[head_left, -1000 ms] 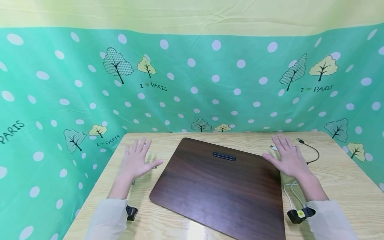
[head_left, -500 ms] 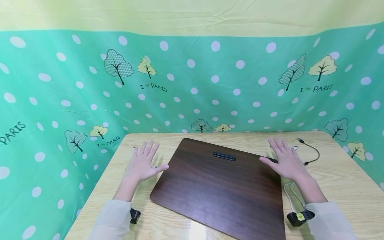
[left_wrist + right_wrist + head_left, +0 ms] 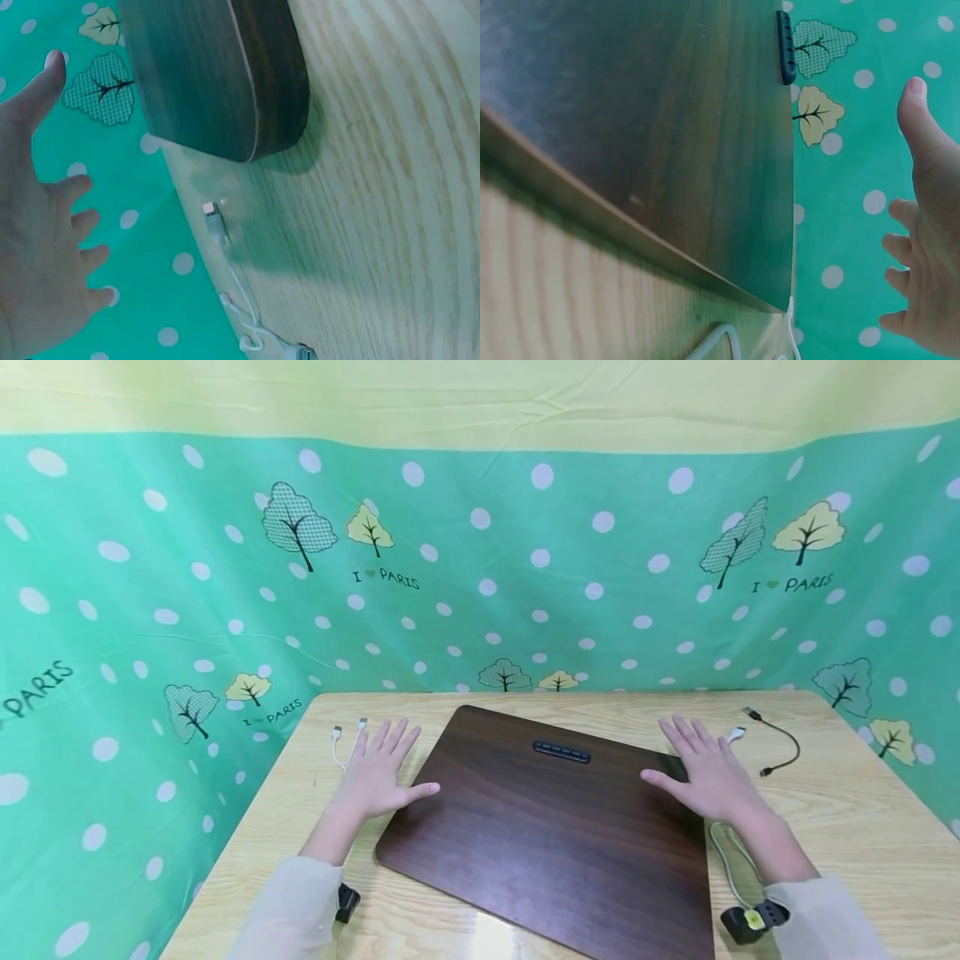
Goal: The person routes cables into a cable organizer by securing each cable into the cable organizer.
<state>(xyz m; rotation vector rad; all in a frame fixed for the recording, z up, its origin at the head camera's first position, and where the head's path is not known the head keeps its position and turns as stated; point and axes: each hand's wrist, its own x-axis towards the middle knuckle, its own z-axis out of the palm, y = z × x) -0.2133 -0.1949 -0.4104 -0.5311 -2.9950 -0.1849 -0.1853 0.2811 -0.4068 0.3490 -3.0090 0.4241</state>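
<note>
- The left hand [image 3: 375, 777] and the right hand [image 3: 716, 772] both have fingers spread and hold nothing; no contact with the board shows in either wrist view.
- The dark board [image 3: 547, 827] lies on the pale table [image 3: 840, 810], between the hands and set askew; the left thumb overlaps its left edge in the head view, the right hand its far right corner.
- A lift from one side only could, I judge, tilt or twist the board, since it is broad and turned at an angle to the hands.
- The smooth-looking top might slip under flat palms; fingers hooked beneath the edge would likely hold better.
- The right-hand white cable [image 3: 723, 860] runs close beside the board's right edge, so a sideways slide could snag it; whether any of it passes underneath, I cannot tell.
- The left-hand white cable [image 3: 337, 752] and the short black cable [image 3: 783, 739] lie farther off and seem less at risk.
- The board is deep brown with a streaked wood grain, rounded corners and a soft sheen.
- Near its far edge sits a narrow black slotted strip [image 3: 562, 752].
</note>
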